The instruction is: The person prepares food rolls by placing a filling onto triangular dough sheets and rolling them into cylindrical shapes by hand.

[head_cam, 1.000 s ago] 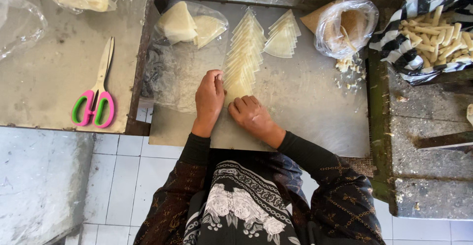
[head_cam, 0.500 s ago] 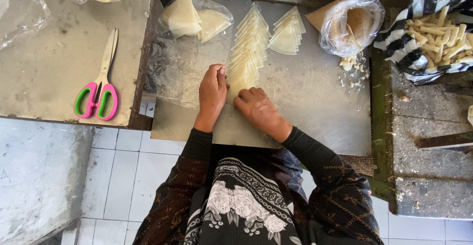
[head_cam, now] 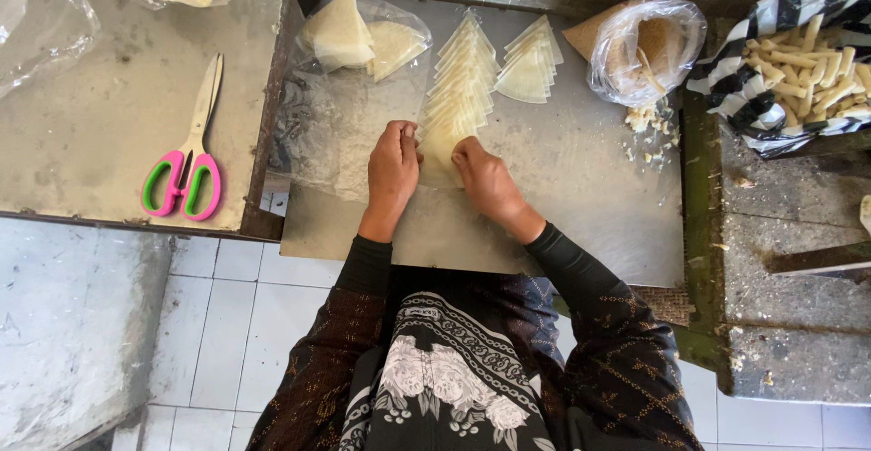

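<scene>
I've got both hands on the nearest sheet of the fanned row of triangular pastry wrappers (head_cam: 461,88), mid-board on the metal worktop (head_cam: 581,188). Left hand (head_cam: 392,171) curled, fingertips pinching the sheet's left edge; right hand (head_cam: 485,177) likewise on the right edge. To do it well imo: lift only the bottom sheet, keep grip light so it doesn't tear, don't drag the row. Second fan of wrappers (head_cam: 531,63) sits apart; pink-green scissors (head_cam: 186,156) well left.

My one head-worn camera looks straight down, close over the metal work tray (head_cam: 581,224), its near edge toward me.
</scene>
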